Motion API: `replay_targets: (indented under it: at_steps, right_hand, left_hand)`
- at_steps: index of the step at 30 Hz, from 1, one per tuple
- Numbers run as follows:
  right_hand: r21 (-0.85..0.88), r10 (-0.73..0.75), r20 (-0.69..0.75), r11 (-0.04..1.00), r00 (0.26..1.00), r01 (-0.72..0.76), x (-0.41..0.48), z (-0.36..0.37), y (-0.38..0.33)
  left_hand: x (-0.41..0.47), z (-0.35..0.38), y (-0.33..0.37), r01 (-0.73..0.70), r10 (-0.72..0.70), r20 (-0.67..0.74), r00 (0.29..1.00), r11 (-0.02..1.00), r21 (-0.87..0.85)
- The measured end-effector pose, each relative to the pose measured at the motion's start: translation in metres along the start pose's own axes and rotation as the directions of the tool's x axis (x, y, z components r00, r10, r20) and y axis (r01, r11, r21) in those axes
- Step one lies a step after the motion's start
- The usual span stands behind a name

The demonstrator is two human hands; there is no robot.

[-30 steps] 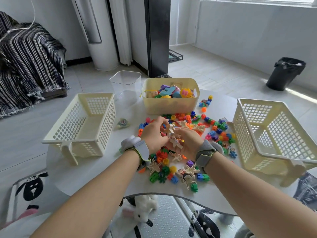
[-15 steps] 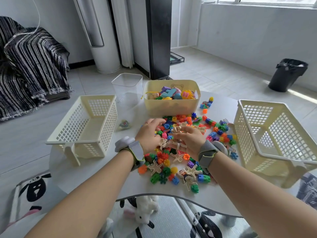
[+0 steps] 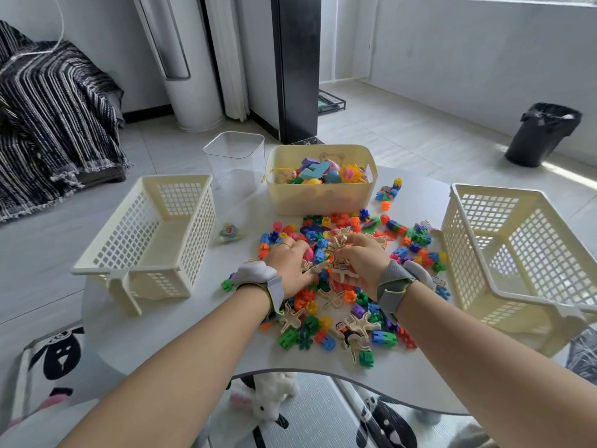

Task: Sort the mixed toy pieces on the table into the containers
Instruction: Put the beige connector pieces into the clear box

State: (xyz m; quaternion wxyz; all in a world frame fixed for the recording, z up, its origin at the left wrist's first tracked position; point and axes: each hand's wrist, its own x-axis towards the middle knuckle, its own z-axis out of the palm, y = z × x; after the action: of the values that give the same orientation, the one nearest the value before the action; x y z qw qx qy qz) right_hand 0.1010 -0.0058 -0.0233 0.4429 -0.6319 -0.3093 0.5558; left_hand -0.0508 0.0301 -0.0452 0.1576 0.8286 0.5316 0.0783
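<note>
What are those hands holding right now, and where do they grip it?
The right hand grips cream figure pieces round their middles; whether the left hand holds anything cannot be told.

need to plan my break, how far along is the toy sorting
Barely started. Done: nothing visible in the left basket, right basket or clear tub; only the middle bin holds toys. In hand: the right hand grips beige figures, the left hand sits in the pile. Left: nearly the whole pile on the table.
</note>
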Motion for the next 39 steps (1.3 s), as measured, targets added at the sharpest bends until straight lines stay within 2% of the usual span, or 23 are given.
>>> replay_targets:
  at_steps: [10, 16, 22, 26, 31, 36, 39]
  right_hand:
    - [0.029, 0.023, -0.002, 0.999, 1.000, -0.023, 0.005, 0.000, -0.002]
    - [0.002, -0.016, -0.007, 1.000, 1.000, 0.016, 0.005, 0.000, -0.006]
    - [0.088, -0.040, -0.023, 0.995, 0.999, 0.041, 0.006, 0.010, -0.019]
    - [0.202, -0.027, 0.048, 0.979, 0.998, 0.017, 0.008, 0.022, -0.027]
    - [0.283, -0.007, 0.132, 0.959, 0.991, -0.032, 0.012, 0.037, -0.040]
    - [0.275, -0.023, 0.207, 0.961, 0.978, -0.036, 0.018, 0.055, -0.057]
    - [0.325, -0.044, 0.247, 0.945, 0.968, -0.040, 0.032, 0.075, -0.077]
  left_hand:
    - [0.006, 0.005, 0.004, -0.073, 0.077, -0.031, 0.997, 0.991, 0.115]
    - [0.007, -0.003, 0.000, -0.092, 0.091, -0.027, 0.995, 0.996, -0.016]
    - [0.008, -0.028, 0.000, -0.030, -0.009, -0.151, 0.988, 0.967, -0.251]
    - [0.011, -0.040, 0.000, -0.058, 0.002, -0.174, 0.985, 0.948, -0.313]
    - [0.019, -0.053, -0.010, -0.032, -0.048, -0.194, 0.980, 0.920, -0.390]
    - [0.028, -0.071, -0.025, 0.019, -0.124, -0.200, 0.972, 0.889, -0.457]
    - [0.039, -0.087, -0.042, 0.029, -0.171, -0.206, 0.964, 0.831, -0.555]
